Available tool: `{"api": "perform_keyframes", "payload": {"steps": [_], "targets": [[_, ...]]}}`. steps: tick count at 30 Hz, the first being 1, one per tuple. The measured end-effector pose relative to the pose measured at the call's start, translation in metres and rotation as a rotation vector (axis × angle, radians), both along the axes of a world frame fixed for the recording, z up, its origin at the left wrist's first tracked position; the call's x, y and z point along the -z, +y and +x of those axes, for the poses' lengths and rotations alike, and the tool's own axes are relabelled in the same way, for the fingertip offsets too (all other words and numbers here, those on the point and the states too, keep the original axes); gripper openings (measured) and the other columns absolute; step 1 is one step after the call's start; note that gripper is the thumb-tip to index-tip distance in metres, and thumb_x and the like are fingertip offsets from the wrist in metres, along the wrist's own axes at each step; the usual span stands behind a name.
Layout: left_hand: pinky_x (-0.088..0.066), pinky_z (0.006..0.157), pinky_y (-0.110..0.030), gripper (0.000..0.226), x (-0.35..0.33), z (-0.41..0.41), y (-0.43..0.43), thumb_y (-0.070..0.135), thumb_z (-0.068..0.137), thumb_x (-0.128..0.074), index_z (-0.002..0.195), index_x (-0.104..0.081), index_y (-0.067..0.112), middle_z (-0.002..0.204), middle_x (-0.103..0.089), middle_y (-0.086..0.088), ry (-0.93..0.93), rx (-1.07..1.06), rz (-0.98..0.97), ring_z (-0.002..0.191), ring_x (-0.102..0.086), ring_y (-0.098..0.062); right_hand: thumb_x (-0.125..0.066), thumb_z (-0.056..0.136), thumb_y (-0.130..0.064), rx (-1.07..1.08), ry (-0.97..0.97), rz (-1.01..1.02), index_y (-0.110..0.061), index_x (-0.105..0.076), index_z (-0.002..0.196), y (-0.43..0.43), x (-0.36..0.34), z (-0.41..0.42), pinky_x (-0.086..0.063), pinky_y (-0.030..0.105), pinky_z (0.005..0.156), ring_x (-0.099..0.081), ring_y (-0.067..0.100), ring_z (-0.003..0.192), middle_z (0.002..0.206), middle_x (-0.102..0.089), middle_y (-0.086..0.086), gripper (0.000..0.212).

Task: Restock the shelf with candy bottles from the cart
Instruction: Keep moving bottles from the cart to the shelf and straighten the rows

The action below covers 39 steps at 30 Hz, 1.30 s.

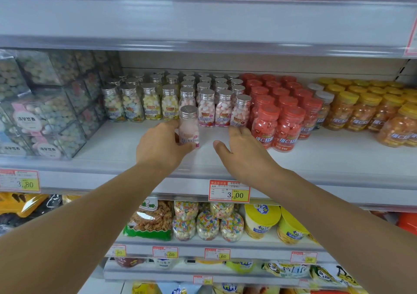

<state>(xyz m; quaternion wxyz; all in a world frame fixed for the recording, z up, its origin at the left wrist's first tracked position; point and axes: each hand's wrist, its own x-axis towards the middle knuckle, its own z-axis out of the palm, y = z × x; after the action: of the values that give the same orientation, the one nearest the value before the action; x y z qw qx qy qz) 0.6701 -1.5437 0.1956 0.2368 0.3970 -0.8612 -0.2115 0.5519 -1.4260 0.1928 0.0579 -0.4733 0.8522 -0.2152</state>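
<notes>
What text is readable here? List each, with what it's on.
"3.00": centre price tag, shelf edge.
"3.80": left price tag, same edge.
"5.00": lower-shelf tag.
"1.60": neighbouring tag.
Label on held bottle, other tags: too blurred.

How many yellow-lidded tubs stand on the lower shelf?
2. One tub right of the candy jars; the second tub beside it, by the right arm, which may hide more.

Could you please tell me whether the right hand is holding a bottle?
No, the right hand is open with fingers spread, holding nothing; only the left hand grips a bottle.
</notes>
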Motion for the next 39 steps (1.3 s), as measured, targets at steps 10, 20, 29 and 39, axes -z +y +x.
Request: {"api": "perform_keyframes", "payload": {"steps": [10, 20, 29, 39], "targets": [[-0.040, 0.065, -0.030, 0.037, 0.002, -0.002, 0.001, 0.036, 0.083, -0.074, 0.113, -0.062, 0.019, 0.087, -0.061, 0.004, 0.009, -0.016, -0.020, 0.082, -0.056, -0.022, -0.039, 0.102, -0.035, 0.031, -0.092, 0.019, 0.002, -0.021, 0.144, -0.011, -0.004, -0.005, -0.037, 0.036, 0.094, -0.043, 0.037, 0.125, 0.140, -0.036, 0.024, 0.059], [-0.046, 0.094, -0.038, 0.036, -0.001, 0.022, -0.005, 0.032, 0.091, -0.062, 0.124, -0.060, 0.019, 0.111, -0.069, 0.000, -0.058, -0.011, -0.094, 0.109, -0.058, -0.022, -0.047, 0.099, -0.025, -0.195, 0.042, -0.198, -0.015, -0.054, 0.128, 0.006, 0.003, 0.002, -0.038, 0.033, 0.095, -0.048, 0.021, 0.118, 0.129, -0.050, 0.004, 0.031], [-0.048, 0.085, -0.036, 0.045, 0.009, 0.052, 0.001, 0.044, 0.102, -0.029, 0.120, -0.061, 0.019, 0.122, -0.064, 0.000, -0.258, 0.023, -0.208, 0.108, -0.058, -0.024, -0.049, 0.098, -0.031, -0.326, -0.054, -0.130, -0.031, -0.059, 0.128, -0.017, 0.004, 0.016, -0.038, 0.030, 0.100, -0.051, 0.014, 0.116, 0.123, -0.052, -0.002, 0.032], [-0.050, 0.086, -0.037, 0.039, 0.010, 0.052, -0.005, 0.040, 0.101, -0.032, 0.125, -0.060, 0.028, 0.128, -0.062, 0.005, -0.290, 0.020, -0.214, 0.107, -0.060, -0.022, -0.042, 0.101, -0.038, -0.241, 0.016, 0.013, -0.036, -0.045, 0.141, -0.054, 0.003, 0.014, -0.031, 0.045, 0.108, -0.042, 0.025, 0.128, 0.130, -0.049, 0.004, 0.040]]}}
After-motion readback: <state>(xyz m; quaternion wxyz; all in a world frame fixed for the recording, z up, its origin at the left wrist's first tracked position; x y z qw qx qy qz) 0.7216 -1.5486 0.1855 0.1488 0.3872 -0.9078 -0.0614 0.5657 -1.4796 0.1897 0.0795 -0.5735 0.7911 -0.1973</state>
